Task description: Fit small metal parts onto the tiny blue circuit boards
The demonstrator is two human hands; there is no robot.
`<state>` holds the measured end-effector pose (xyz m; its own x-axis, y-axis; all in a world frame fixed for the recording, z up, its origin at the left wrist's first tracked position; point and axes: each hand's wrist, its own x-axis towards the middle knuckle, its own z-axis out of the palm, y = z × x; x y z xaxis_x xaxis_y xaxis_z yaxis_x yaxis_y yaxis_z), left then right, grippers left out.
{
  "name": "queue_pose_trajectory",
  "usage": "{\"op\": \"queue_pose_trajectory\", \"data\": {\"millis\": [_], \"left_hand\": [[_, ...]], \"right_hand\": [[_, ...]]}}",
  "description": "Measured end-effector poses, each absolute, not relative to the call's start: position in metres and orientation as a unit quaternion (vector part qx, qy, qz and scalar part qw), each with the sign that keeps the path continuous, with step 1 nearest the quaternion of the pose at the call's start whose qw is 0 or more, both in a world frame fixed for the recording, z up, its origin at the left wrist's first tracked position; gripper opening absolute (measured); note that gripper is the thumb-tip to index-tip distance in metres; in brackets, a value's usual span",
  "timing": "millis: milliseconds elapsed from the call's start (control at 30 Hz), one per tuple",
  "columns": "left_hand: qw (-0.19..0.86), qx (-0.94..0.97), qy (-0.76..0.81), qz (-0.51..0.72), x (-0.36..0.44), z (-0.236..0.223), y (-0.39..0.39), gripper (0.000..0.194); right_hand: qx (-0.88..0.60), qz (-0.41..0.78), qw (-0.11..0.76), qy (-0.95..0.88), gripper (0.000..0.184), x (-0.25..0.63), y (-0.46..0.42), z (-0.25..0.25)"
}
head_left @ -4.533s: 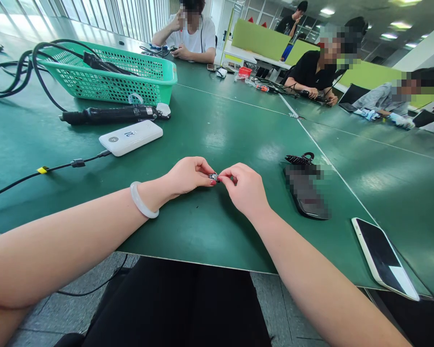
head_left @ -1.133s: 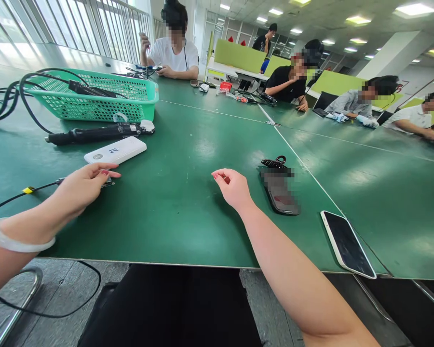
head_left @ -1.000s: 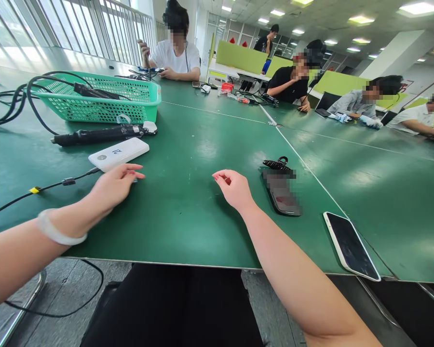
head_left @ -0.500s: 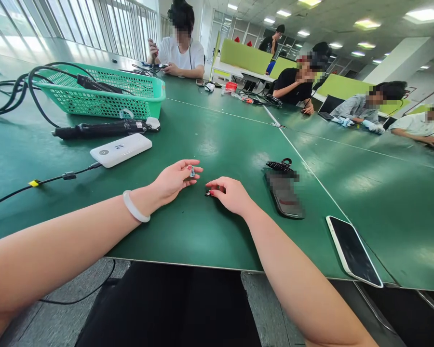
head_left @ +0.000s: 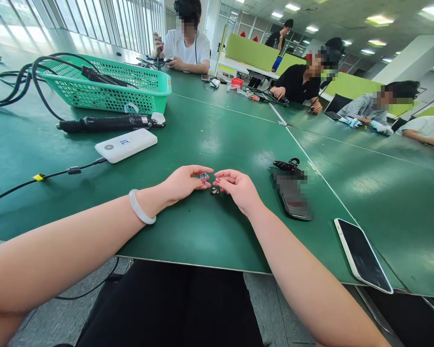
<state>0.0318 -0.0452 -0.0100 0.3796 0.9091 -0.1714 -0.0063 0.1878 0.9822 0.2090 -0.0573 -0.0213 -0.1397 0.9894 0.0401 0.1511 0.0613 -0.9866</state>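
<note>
Current step, as we judge it: close two-handed fingertip work on two small pieces over the near middle of the green table. We pinch a small metallic piece between the thumb and fingers of our left hand. The piece is raised from the surface, with its patterned face partly exposed. Our right hand is just beside it on the right, thumb and forefinger set narrow. A small dark piece shows just below those right fingertips; we cannot tell whether it is gripped or rests on the table.

Handling requirement, as we judge it: any further move here calls for a light pinch, steady wrists and both pieces kept in sight, since the fingers mask part of each. Excess pressure could make either piece slip.

Surroundings: a white power bank lies on the left with its cable attached. Beyond it are a black cylindrical tool and a green basket. On the right are a hair clip, a dark flat case and a phone at the near edge.

Change from the frame just before: the gap between our hands has narrowed. The left fingers, spread wider then, have drawn in around the metallic piece. The dark piece, then at the right fingertips, now shows below them.
</note>
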Motion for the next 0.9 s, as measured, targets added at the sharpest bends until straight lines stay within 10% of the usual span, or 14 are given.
{"op": "queue_pose_trajectory", "data": {"millis": [900], "left_hand": [[0.586, 0.598, 0.402, 0.370, 0.0416, -0.0089, -0.0523, 0.037]], "right_hand": [[-0.537, 0.405, 0.472, -0.570, 0.034, 0.1992, -0.0602, -0.0234]]}}
